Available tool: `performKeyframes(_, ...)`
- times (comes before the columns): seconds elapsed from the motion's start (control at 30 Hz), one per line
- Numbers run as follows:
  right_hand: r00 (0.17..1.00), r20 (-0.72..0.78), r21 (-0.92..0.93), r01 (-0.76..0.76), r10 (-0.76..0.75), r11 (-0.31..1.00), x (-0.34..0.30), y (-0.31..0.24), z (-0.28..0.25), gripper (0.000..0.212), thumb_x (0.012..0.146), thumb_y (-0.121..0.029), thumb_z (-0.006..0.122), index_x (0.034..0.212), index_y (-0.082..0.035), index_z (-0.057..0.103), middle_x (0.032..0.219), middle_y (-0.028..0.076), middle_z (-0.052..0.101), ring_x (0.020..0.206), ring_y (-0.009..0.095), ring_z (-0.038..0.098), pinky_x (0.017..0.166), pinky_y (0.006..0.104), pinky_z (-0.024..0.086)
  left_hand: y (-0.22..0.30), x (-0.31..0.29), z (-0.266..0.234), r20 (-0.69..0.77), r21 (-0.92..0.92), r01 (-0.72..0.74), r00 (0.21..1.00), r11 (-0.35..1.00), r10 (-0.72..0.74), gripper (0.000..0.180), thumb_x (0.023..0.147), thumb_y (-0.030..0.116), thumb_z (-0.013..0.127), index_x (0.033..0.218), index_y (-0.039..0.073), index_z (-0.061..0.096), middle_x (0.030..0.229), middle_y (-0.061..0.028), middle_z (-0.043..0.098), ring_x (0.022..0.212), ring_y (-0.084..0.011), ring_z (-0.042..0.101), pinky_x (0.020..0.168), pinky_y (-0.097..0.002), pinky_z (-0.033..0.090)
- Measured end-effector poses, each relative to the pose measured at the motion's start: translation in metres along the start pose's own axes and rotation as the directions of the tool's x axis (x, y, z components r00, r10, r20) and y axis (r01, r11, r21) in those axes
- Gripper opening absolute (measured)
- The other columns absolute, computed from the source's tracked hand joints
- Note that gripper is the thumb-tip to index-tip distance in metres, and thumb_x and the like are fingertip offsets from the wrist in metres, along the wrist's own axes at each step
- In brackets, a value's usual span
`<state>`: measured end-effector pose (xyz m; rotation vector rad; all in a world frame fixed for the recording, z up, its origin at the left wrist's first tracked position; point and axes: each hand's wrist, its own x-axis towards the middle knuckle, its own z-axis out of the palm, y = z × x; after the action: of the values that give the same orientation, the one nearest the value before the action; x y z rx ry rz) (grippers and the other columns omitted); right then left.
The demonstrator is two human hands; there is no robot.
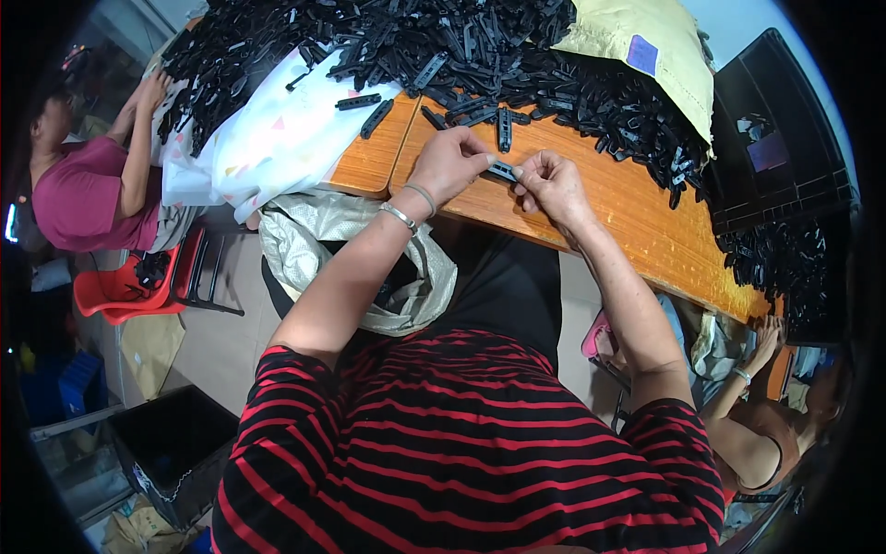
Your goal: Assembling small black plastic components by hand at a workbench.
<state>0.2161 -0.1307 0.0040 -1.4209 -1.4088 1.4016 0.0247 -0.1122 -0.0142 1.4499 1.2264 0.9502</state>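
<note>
Between my two hands, just above the near edge of the wooden table (572,198), is a small black plastic part (501,171), long and narrow with a row of openings. My left hand (449,164) pinches its left end with thumb and fingers. At the other end, the fingertips of my right hand (552,187) close on it. Another black part of the same shape (505,130) lies on the wood just beyond my hands. Farther back a large heap of such black parts (443,46) covers the table. My fingers hide both ends of the held part.
White plastic sheeting (277,138) covers the table's left side. A yellow sack (637,46) and a black bin (784,129) stand at the right. An open woven sack (323,222) hangs below the edge. Co-workers sit at left (92,194) and lower right (757,434).
</note>
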Motion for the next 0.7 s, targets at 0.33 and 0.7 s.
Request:
performKeyframes(0.33, 0.996, 0.001, -0.159, -0.089, 0.090, 0.983, 0.011, -0.007, -0.003, 0.016, 0.087, -0.012, 0.064, 0.078, -0.002, 0.055, 0.057, 0.006, 0.058, 0.041, 0.009, 0.047, 0.036, 0.0233, 0.035, 0.013, 0.002, 0.004, -0.057, 0.442, -0.024, 0.997, 0.897, 0.054, 0.023, 0.076, 0.020, 0.072, 0.077, 0.003, 0.058, 0.065, -0.0073, 0.060, 0.061, -0.0176, 0.059, 0.058, -0.0322, 0.047)
performKeyframes(0.7, 0.996, 0.089, -0.177, -0.005, 0.021, 0.984, -0.003, -0.004, -0.015, 0.015, 0.087, -0.014, 0.065, 0.081, -0.002, 0.061, 0.062, 0.003, 0.059, 0.046, 0.007, 0.050, 0.042, 0.0200, 0.039, 0.002, -0.071, -0.072, -0.032, 0.410, -0.141, 0.985, 0.901, 0.169, 0.016, 0.076, 0.013, 0.070, 0.077, 0.002, 0.058, 0.072, -0.0077, 0.057, 0.064, -0.0170, 0.055, 0.061, -0.0313, 0.045)
